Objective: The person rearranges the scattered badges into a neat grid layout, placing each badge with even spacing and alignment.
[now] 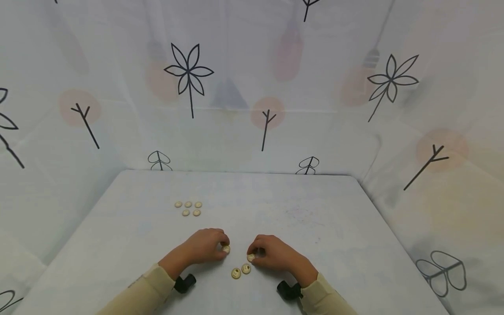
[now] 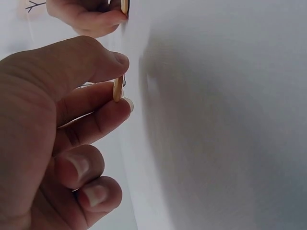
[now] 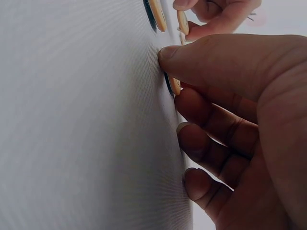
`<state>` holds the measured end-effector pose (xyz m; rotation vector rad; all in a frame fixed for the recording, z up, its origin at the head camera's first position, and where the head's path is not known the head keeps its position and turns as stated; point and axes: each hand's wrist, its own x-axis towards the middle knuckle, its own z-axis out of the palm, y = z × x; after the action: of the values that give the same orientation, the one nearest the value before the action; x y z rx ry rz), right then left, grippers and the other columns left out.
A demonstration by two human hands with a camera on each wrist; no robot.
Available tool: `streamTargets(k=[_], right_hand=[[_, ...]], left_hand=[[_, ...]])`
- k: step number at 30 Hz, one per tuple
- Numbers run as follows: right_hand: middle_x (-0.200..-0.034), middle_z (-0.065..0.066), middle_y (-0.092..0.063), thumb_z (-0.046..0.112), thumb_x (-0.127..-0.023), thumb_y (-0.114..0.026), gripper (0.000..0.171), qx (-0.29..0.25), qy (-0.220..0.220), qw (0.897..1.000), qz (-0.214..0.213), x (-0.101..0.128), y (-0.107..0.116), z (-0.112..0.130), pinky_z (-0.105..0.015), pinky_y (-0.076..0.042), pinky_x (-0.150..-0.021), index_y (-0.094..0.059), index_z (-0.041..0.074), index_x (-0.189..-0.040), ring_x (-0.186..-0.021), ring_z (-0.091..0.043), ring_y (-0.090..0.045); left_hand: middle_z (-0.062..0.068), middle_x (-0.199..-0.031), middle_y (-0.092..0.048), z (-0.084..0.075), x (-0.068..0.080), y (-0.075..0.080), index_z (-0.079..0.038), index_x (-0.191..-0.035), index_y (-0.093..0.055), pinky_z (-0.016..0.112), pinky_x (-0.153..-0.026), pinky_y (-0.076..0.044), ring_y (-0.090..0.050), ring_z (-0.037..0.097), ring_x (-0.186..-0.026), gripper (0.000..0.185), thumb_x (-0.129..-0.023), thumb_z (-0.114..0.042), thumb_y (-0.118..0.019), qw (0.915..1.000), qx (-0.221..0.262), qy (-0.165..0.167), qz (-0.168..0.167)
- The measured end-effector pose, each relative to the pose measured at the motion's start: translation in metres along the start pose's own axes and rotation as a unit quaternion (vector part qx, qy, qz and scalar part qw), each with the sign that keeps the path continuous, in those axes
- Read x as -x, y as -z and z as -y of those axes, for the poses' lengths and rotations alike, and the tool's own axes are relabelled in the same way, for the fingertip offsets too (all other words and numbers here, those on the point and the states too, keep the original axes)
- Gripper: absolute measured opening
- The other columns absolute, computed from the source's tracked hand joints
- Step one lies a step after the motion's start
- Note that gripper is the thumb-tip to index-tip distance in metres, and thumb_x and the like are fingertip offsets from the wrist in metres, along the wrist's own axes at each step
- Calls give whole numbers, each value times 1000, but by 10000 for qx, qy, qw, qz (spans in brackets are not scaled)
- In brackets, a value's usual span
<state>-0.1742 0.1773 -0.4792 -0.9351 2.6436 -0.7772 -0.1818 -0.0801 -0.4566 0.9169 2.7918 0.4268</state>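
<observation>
White tabletop point(image 1: 315, 210), two hands each pinching a small cream disc near its front edge.

Head view: left hand point(image 1: 204, 247) and right hand point(image 1: 273, 253) hold discs; two lie between, five behind. Wrist views: left disc point(image 2: 117, 89) apparently lifted, right disc point(image 3: 173, 85) pressed to the surface; lifting seems next.

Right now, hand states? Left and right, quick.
Left hand: pinching a button between thumb and finger.
Right hand: pinching another button at the table.
</observation>
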Motion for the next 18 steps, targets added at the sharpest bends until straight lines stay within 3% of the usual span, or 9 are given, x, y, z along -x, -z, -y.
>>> streamTargets(k=[18], right_hand=[[-96, 18, -61, 28, -86, -72, 16, -13, 7, 10000, -39, 1, 0, 1, -21, -47, -77, -71, 28, -102, -84, 2, -53]], left_hand=[[-13, -89, -62, 15, 9, 6, -20, -99, -71, 31, -74, -49, -51, 6, -76, 19, -84, -31, -71, 9986, 24, 504, -184]])
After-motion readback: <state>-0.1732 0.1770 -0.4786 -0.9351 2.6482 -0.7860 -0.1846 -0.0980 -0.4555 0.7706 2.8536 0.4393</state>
